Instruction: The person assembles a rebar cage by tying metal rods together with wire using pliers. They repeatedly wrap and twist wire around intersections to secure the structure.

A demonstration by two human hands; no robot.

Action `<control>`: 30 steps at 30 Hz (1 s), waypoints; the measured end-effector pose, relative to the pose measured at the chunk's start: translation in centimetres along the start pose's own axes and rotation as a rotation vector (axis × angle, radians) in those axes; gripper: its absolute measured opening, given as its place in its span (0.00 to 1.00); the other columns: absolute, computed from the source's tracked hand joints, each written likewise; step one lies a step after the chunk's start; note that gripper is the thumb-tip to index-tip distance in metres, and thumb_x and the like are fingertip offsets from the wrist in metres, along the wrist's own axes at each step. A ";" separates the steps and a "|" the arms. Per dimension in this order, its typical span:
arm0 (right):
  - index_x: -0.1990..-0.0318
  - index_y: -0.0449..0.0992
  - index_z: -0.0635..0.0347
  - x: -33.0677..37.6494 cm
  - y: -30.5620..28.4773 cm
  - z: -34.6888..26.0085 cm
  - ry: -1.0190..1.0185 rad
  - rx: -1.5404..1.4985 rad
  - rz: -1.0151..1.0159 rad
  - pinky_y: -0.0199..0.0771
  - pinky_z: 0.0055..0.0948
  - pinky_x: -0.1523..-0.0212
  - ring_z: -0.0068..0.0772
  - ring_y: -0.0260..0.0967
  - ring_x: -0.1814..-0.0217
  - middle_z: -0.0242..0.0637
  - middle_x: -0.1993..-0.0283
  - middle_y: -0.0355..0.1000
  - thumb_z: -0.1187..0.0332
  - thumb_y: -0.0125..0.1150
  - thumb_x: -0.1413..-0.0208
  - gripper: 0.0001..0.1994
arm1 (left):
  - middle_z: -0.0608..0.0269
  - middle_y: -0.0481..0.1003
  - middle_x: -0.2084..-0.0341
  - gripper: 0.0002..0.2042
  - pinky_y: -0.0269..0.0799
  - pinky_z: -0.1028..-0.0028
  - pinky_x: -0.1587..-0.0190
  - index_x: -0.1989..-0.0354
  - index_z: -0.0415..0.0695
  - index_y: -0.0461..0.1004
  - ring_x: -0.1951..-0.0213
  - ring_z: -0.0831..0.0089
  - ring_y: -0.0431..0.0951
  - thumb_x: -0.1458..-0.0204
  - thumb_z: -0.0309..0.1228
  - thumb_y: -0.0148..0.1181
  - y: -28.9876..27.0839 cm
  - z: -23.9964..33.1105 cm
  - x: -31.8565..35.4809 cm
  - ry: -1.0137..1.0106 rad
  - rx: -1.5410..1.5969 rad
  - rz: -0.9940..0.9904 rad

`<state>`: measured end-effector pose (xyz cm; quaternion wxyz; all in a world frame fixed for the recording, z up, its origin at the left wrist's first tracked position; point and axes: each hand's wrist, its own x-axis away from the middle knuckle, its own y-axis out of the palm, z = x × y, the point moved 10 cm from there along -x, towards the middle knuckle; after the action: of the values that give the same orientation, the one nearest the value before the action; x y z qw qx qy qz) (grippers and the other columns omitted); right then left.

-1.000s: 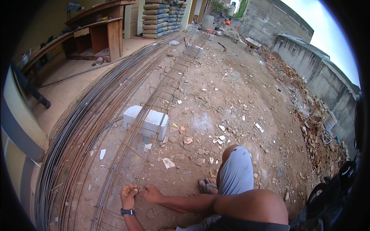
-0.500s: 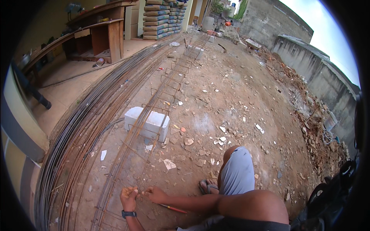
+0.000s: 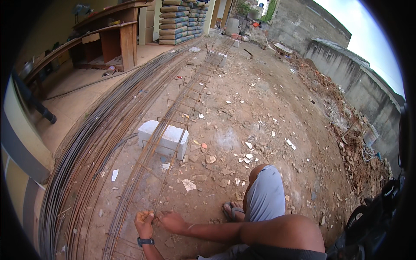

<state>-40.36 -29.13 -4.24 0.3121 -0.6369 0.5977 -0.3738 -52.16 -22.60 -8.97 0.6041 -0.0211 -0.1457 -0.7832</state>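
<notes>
Steel rebar cage (image 3: 138, 180), long and rusty with square stirrups, runs from beside my hands toward the far end. My left hand (image 3: 144, 222), with a dark watch on its wrist, has its fingers pinched together at the cage's right-hand bar. Right up against it is my right hand (image 3: 172, 222), its fingers closed at the same spot. Whatever lies between the fingertips is too small to make out. A pale concrete block (image 3: 173, 141) sits under the cage, a little ahead of my hands.
Many loose steel rods (image 3: 93, 130) lie along the left, beside a wooden counter (image 3: 128, 45). Stacked bags (image 3: 174, 26) stand farther back. Broken tile pieces (image 3: 189, 185) litter the dirt. A grey wall (image 3: 368, 84) and rubble (image 3: 333, 117) line the right.
My right hand has shifted slightly left and down, closer to my left hand. The red-handled tool on the ground below my right forearm is now out of sight. The left hand stays in place.
</notes>
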 end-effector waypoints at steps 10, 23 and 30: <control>0.36 0.62 0.61 5.2 6.7 8.6 0.139 -0.026 -0.057 0.71 0.49 0.41 0.59 0.67 0.40 0.62 0.43 0.65 0.44 0.65 0.45 0.37 | 0.59 0.78 0.70 0.06 0.77 0.75 0.69 0.65 0.37 0.71 0.72 0.78 0.75 0.47 0.20 0.64 -0.5 1.0 -0.1 0.015 -0.041 0.012; 0.51 0.73 0.64 5.9 13.6 12.3 0.195 0.128 -0.473 0.75 0.51 0.48 0.58 0.75 0.50 0.58 0.54 0.75 0.60 0.60 0.48 0.20 | 0.60 0.78 0.67 0.07 0.77 0.76 0.69 0.64 0.40 0.71 0.70 0.77 0.77 0.46 0.22 0.65 0.1 0.2 -0.1 -0.030 -0.038 0.030; 0.53 0.72 0.62 8.2 9.1 11.6 0.350 -0.501 -0.568 0.73 0.37 0.61 0.34 0.74 0.64 0.38 0.70 0.72 0.56 0.52 0.35 0.16 | 0.55 0.81 0.63 0.08 0.78 0.76 0.66 0.62 0.41 0.71 0.66 0.77 0.80 0.44 0.25 0.65 -0.4 0.4 -0.3 -0.019 -0.084 -0.030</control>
<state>-35.28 -38.73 -17.20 -0.0743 -0.7594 0.5150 -0.3906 -52.48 -22.10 -8.71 0.5895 -0.0519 -0.1186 -0.7973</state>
